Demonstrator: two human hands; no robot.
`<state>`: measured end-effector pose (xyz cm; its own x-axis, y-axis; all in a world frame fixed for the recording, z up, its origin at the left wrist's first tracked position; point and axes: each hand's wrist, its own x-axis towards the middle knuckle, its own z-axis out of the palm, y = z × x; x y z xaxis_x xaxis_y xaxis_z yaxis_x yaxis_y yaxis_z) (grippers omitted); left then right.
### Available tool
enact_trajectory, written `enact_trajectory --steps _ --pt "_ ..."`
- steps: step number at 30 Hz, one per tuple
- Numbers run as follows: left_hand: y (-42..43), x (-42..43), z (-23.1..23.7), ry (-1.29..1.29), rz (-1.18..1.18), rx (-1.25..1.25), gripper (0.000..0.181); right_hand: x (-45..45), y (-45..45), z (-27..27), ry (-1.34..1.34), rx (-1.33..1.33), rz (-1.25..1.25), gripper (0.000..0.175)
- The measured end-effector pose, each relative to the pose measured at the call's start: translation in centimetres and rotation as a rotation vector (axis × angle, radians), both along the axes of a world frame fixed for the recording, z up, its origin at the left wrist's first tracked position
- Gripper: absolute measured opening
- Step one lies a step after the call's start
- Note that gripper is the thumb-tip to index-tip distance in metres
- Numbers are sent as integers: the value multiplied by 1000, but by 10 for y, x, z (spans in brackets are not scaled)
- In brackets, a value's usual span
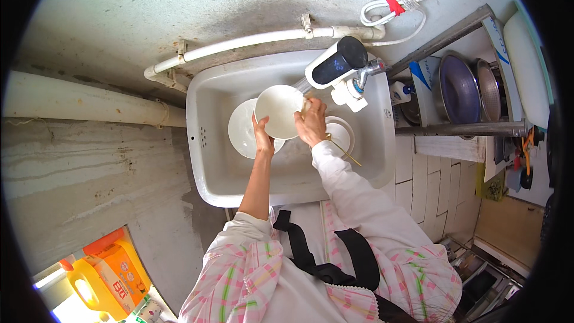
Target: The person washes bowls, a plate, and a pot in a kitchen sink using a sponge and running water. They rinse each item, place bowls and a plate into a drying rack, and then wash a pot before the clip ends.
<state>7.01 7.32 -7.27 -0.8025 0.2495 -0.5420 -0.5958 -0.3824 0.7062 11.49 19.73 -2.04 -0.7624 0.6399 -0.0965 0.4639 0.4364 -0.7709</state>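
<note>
Over a white sink basin [287,186], my left hand [263,134] holds a white bowl [279,110] by its lower left rim, tilted with its inside facing up. My right hand [312,121] is at the bowl's right edge, its fingers closed around a pale cloth or sponge, partly hidden. Water runs from the heated faucet [334,65] just behind the bowl. A white plate [242,132] lies in the basin, partly under the held bowl. Right of my right hand, white bowls [339,137] sit in the basin, with a thin gold-coloured utensil [347,152] by them.
White pipes [251,42] run along the wall behind the basin. At the right stands a metal rack [462,129] with metal bowls [458,87] and a pump bottle [400,93]. A yellow jug [96,285] is at the lower left.
</note>
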Motion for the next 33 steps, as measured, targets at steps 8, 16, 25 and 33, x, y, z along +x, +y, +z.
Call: enact_trajectory --steps 8,16,25,33 --pt "12 2 8 157 101 -305 71 -36 -38 -52 90 -239 -280 56" --pt "15 7 -33 53 43 -75 64 -50 -51 -75 86 -1065 77 39" --pt "-26 -31 -22 148 -19 -339 56 -36 -30 -34 -399 -217 881 17" --pt "-73 -37 41 899 -164 -1280 56 -26 -65 -60 -378 -11 737 30"
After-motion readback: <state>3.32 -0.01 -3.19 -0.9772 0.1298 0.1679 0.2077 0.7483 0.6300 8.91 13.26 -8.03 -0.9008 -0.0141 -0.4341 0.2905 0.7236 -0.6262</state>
